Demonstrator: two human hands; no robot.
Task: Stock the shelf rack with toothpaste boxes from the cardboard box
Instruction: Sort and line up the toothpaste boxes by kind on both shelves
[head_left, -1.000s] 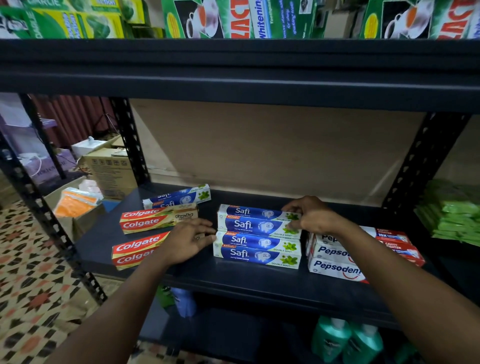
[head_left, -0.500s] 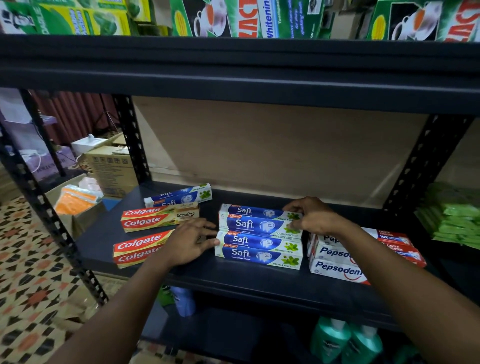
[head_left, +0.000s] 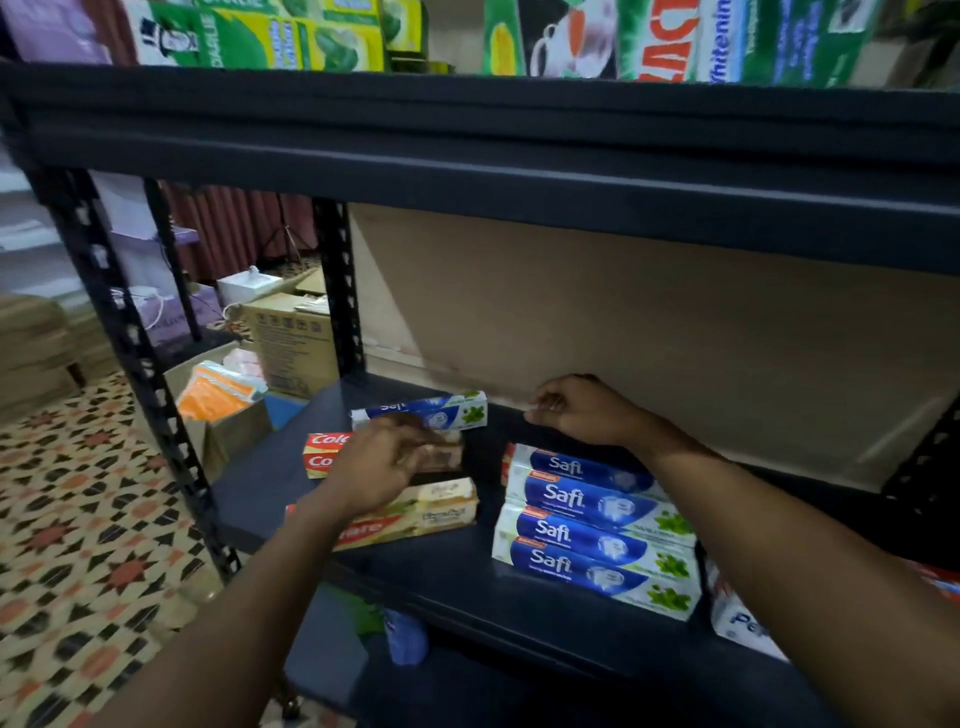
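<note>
The Safi boxes (head_left: 592, 530) sit stacked on the dark shelf (head_left: 457, 577) in front of me, with one lone Safi box (head_left: 447, 410) at their 10 o'clock, near the back. My right hand (head_left: 576, 410) hovers just behind the stack at 12 o'clock, fingers loosely curled and empty. At 9 o'clock lie the Colgate boxes (head_left: 441, 509). My left hand (head_left: 384, 467) is over the rear one, too blurred to tell whether it grips. A Pepsodent box (head_left: 743, 623) peeks in at 4 o'clock.

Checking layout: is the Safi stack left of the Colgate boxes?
No, the Safi stack sits to the right of the Colgate boxes.
</note>
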